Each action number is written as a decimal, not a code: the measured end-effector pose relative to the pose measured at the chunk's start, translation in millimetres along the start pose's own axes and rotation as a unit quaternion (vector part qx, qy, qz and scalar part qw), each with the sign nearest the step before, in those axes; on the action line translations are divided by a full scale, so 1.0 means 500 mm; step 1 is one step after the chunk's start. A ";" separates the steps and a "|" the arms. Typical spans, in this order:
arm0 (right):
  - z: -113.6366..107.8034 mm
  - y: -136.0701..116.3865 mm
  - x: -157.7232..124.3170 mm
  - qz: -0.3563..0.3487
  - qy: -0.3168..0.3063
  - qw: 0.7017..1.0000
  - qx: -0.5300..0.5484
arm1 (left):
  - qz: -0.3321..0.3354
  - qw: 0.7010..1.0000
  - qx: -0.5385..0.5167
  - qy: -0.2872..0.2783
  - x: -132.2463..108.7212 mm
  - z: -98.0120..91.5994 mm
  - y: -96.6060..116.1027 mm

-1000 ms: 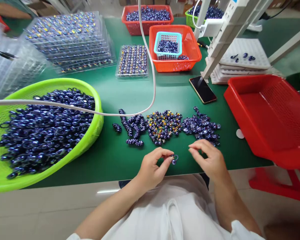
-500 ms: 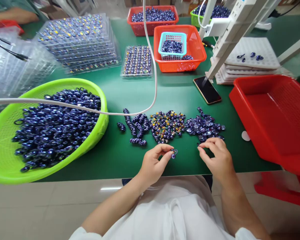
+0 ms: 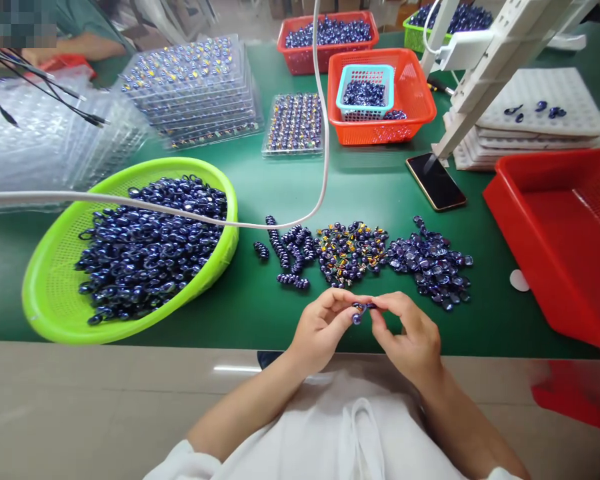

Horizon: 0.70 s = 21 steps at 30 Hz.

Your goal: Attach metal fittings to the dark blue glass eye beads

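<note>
Evidently I'm working, from a distance, over a broad green surface (image 3: 260, 313) where the supplies are ringing the hands, seemingly to keep everything within reach. The lime basket (image 3: 43, 280) is sitting at the left, its raised wall keeping a heap of dark loops (image 3: 155, 247) from spreading, while the red bin (image 3: 513, 223) is standing at the right. Between them, three piles are lying side by side, probably to keep the kinds apart: flat dark pieces (image 3: 433, 263), beads with yellow bits (image 3: 353, 250) and dark rings (image 3: 300, 247).

I'm bringing both hands together near the front edge. The left hand (image 3: 320, 330) is pinching a small ringed bead (image 3: 357, 319) by one side, likely leaving the other side exposed. The right hand (image 3: 410, 337) is facing it, thumb and forefinger narrowing on a tiny dark piece (image 3: 371, 306). Fingers are partly covering both, so I can't tell whether they're touching.
</note>
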State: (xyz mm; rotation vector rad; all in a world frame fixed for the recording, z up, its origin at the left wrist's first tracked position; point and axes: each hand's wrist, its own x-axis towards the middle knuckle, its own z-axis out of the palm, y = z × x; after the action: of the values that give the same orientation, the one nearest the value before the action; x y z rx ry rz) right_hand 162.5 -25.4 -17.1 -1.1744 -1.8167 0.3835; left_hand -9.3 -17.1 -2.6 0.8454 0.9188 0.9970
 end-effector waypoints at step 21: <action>0.033 -0.035 0.003 0.203 -0.009 0.933 0.297 | -0.021 0.990 -0.094 0.099 0.006 -0.009 -0.007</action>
State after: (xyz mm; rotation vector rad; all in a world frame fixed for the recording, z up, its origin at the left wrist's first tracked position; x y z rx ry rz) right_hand 138.9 -29.4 -13.3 -1.0934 -1.3108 1.1009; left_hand -11.6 -14.5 -8.3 0.5749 0.9892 1.1264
